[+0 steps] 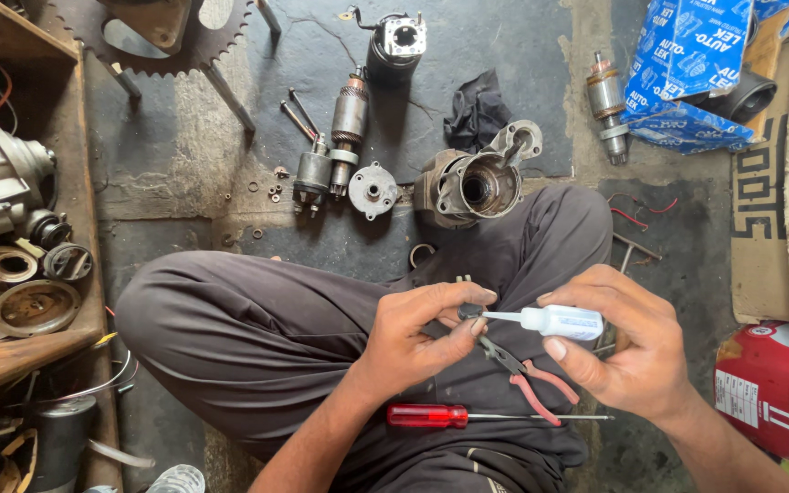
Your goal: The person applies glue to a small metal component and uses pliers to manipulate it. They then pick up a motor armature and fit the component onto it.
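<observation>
- I see my right hand (627, 342) closed around a small white plastic squeeze bottle (559, 321), nozzle toward my left hand (417, 338).
- My left fingertips pinch a small dark part (469, 311) at the nozzle tip.
- Red-handled pliers (527, 372) lie just below both hands.

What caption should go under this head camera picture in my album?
Right hand tips a small white nozzle bottle onto a tiny part pinched in the left hand, above pliers and a red-handled screwdriver.

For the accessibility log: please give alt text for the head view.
Seated cross-legged on a workshop floor, a person's right hand aims a small white nozzle bottle at a tiny part pinched in the left hand. Red-handled pliers and a red screwdriver lie on the lap; starter-motor parts lie ahead.
</observation>
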The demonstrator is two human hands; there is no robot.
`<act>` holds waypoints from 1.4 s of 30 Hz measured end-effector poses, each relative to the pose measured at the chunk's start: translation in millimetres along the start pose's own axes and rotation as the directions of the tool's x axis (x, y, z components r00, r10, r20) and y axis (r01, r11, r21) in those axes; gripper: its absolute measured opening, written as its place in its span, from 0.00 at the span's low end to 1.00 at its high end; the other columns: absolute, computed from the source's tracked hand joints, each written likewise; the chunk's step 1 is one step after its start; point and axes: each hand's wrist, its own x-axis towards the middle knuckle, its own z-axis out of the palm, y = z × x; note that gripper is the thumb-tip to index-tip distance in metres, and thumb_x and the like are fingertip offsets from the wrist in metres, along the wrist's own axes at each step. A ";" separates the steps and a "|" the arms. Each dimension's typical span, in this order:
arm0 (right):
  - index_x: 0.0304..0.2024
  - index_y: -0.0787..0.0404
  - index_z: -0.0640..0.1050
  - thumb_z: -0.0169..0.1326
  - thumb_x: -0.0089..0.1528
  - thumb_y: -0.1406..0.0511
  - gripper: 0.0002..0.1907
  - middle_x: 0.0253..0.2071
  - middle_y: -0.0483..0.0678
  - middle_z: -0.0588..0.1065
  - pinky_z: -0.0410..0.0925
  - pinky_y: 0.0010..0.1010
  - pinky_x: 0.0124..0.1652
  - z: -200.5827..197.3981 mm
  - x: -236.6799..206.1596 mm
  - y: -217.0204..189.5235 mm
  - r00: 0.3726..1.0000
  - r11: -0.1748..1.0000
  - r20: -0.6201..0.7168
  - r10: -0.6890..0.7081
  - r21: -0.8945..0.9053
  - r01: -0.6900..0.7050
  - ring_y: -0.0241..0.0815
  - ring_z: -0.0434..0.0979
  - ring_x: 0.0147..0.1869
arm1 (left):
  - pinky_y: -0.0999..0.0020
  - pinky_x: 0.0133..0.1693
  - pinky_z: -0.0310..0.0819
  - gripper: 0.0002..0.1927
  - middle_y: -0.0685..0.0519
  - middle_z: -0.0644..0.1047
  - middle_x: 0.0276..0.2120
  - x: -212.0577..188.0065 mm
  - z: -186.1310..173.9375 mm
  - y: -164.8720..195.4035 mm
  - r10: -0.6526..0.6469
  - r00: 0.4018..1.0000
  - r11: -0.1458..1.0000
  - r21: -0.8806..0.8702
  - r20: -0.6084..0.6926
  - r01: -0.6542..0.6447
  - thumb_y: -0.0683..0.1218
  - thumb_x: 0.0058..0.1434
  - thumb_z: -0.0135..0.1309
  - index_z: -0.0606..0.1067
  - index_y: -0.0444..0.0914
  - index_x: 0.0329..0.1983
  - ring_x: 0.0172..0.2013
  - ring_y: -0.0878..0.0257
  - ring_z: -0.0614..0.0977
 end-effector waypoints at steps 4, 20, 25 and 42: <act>0.45 0.68 0.79 0.64 0.56 0.66 0.17 0.41 0.51 0.78 0.70 0.27 0.41 -0.2 -0.2 1.5 1.000 1.000 0.003 0.004 0.007 -0.004 0.39 0.78 0.42 | 0.76 0.40 0.80 0.15 0.50 0.83 0.40 -0.7 0.2 -0.2 0.000 1.000 1.000 0.019 0.000 0.000 0.38 0.65 0.60 0.77 0.31 0.54 0.35 0.69 0.86; 0.45 0.68 0.79 0.64 0.55 0.65 0.17 0.40 0.51 0.77 0.70 0.28 0.42 -1.8 0.8 0.1 1.000 1.000 0.027 -0.003 -0.024 0.004 0.39 0.78 0.42 | 0.76 0.39 0.80 0.15 0.51 0.83 0.41 -2.1 3.4 -2.3 -0.033 0.999 0.998 -0.043 0.035 0.035 0.37 0.64 0.60 0.77 0.32 0.55 0.35 0.70 0.85; 0.45 0.67 0.79 0.64 0.55 0.65 0.17 0.41 0.51 0.77 0.70 0.29 0.44 -2.0 0.1 0.7 0.999 0.999 0.031 -0.016 -0.032 0.017 0.40 0.78 0.44 | 0.76 0.39 0.80 0.15 0.51 0.83 0.41 -1.9 3.8 -2.1 -0.029 0.999 0.998 -0.048 0.038 0.031 0.38 0.65 0.59 0.77 0.32 0.55 0.35 0.70 0.85; 0.46 0.68 0.78 0.61 0.59 0.63 0.17 0.43 0.52 0.78 0.70 0.33 0.51 -9.3 -3.0 8.2 0.999 0.998 0.034 0.026 0.065 -0.028 0.42 0.77 0.50 | 0.75 0.40 0.81 0.17 0.50 0.83 0.43 -0.4 2.4 -2.1 -0.010 0.997 1.000 0.000 0.072 0.010 0.39 0.65 0.60 0.76 0.34 0.57 0.35 0.69 0.85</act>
